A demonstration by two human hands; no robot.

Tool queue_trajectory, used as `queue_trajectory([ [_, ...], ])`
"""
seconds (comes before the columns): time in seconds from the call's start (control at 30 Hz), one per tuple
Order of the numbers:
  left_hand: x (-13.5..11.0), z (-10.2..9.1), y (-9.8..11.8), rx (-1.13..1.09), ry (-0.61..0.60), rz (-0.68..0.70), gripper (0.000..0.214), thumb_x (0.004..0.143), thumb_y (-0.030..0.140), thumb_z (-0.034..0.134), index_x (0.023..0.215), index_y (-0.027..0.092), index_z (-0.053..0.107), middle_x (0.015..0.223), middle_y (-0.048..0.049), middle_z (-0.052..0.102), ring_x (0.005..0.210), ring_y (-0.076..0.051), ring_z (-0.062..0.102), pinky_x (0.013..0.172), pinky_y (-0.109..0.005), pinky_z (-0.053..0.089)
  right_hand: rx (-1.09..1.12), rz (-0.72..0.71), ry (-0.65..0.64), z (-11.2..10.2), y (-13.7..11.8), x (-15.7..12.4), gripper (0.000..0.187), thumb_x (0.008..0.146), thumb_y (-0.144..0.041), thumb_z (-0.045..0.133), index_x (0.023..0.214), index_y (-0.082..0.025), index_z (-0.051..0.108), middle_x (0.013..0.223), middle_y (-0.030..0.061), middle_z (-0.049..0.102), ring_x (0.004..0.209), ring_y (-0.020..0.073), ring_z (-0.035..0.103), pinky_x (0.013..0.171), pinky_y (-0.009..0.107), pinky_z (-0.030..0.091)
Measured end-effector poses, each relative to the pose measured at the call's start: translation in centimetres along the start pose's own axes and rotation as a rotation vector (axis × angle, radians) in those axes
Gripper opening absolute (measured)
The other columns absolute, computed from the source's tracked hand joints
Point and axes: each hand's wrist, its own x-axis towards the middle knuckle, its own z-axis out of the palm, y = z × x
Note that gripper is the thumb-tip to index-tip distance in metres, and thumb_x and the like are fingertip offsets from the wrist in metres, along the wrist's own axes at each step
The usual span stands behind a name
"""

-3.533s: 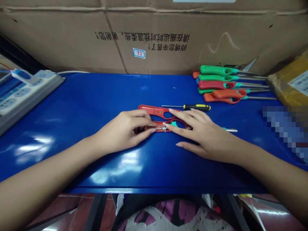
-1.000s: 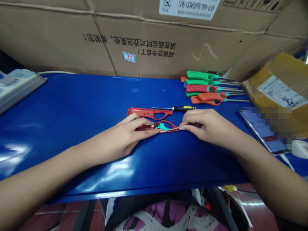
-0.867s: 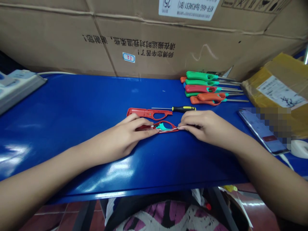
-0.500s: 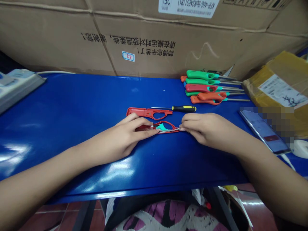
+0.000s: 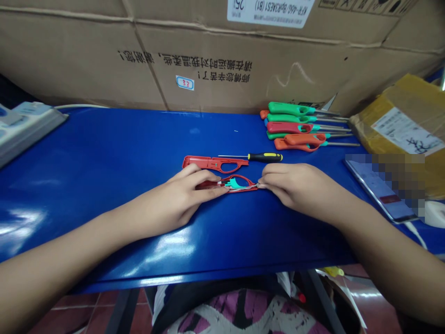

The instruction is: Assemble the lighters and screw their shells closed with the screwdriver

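An opened red lighter half-shell (image 5: 250, 182) lies on the blue table, with a teal trigger (image 5: 233, 183) and a thin pale strand, wire or tube, inside it. My left hand (image 5: 189, 192) grips its rear part between thumb and fingers, hiding much of that end. At the front tip, my right hand (image 5: 288, 185) is closed in a pinch on the end of the strand; the fingertips partly hide it. Just behind, the other red half-shell (image 5: 208, 163) rests with its inside up, next to a black and yellow screwdriver (image 5: 266, 157).
Several long-nosed lighters (image 5: 295, 127) are piled at the back right. Beside them stand a taped parcel (image 5: 399, 125) and a phone (image 5: 378, 190) with a white cable. A power strip (image 5: 28, 127) sits at the left. A large carton (image 5: 104, 74) walls off the table's back.
Both hands stay in nearly the same place on the half-shell. The whole view has shifted slightly; I see no other clear movement.
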Motion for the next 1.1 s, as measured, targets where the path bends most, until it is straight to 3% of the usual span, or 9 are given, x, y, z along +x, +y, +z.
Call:
queue_trajectory([
  [0.17, 0.0, 0.1, 0.0, -0.005, 0.004, -0.012, 0.05, 0.097, 0.003, 0.045, 0.142, 0.018, 0.056, 0.134, -0.0145, 0.055, 0.122, -0.029, 0.048, 0.104, -0.048, 0.049, 0.193, 0.007, 0.036, 0.3, 0.4, 0.3, 0.023, 0.099, -0.018, 0.054, 0.083, -0.014, 0.071, 0.085, 0.0068, 0.068, 0.079, 0.0174, 0.065, 0.073, 0.029, 0.048],
  [0.5, 0.0, 0.2, 0.0, 0.001, 0.008, -0.014, 0.048, 0.096, 0.003, 0.044, 0.14, 0.016, 0.059, 0.132, -0.0162, 0.057, 0.123, -0.029, 0.048, 0.103, -0.05, 0.05, 0.166, -0.019, -0.006, 0.3, 0.3, 0.2, 0.025, 0.099, -0.015, 0.049, 0.089, -0.013, 0.072, 0.093, 0.0089, 0.069, 0.084, 0.0191, 0.066, 0.075, 0.031, 0.05],
  [0.63, 0.0, 0.1, 0.0, -0.006, 0.011, -0.007, 0.049, 0.096, 0.003, 0.045, 0.141, 0.016, 0.058, 0.134, -0.0161, 0.056, 0.122, -0.029, 0.049, 0.103, -0.05, 0.05, 0.266, 0.01, 0.096, 0.5, 0.1, 0.4, 0.021, 0.097, -0.016, 0.054, 0.09, -0.015, 0.073, 0.094, 0.0084, 0.07, 0.085, 0.0179, 0.067, 0.079, 0.03, 0.05],
  [0.77, 0.0, 0.0, 0.1, -0.003, 0.012, -0.012, 0.051, 0.094, 0.002, 0.046, 0.142, 0.017, 0.058, 0.135, -0.0164, 0.056, 0.122, -0.03, 0.049, 0.103, -0.049, 0.05, 0.419, 0.171, 0.278, 0.7, 0.0, 0.9, 0.014, 0.092, -0.021, 0.063, 0.08, -0.016, 0.071, 0.075, 0.0022, 0.064, 0.062, 0.0111, 0.057, 0.06, 0.025, 0.045],
  [0.9, -0.1, 0.1, 0.1, 0.0, 0.012, -0.013, 0.05, 0.095, 0.003, 0.046, 0.141, 0.017, 0.058, 0.134, -0.0163, 0.057, 0.119, -0.029, 0.05, 0.101, -0.049, 0.051, 0.568, 0.343, 0.203, 1.3, 0.1, 1.3, 0.022, 0.087, -0.034, 0.07, 0.073, -0.017, 0.067, 0.063, -0.0022, 0.056, 0.05, 0.0077, 0.044, 0.048, 0.024, 0.034],
  [1.1, -0.2, 0.2, 0.2, 0.003, 0.013, -0.027, 0.053, 0.092, 0.002, 0.048, 0.142, 0.019, 0.058, 0.132, -0.015, 0.058, 0.117, -0.028, 0.051, 0.1, -0.046, 0.052, 0.588, 0.401, 0.135, 2.1, 0.5, 1.5, 0.028, 0.084, -0.04, 0.07, 0.069, -0.017, 0.064, 0.057, -0.0034, 0.053, 0.049, 0.0078, 0.04, 0.047, 0.024, 0.029],
])
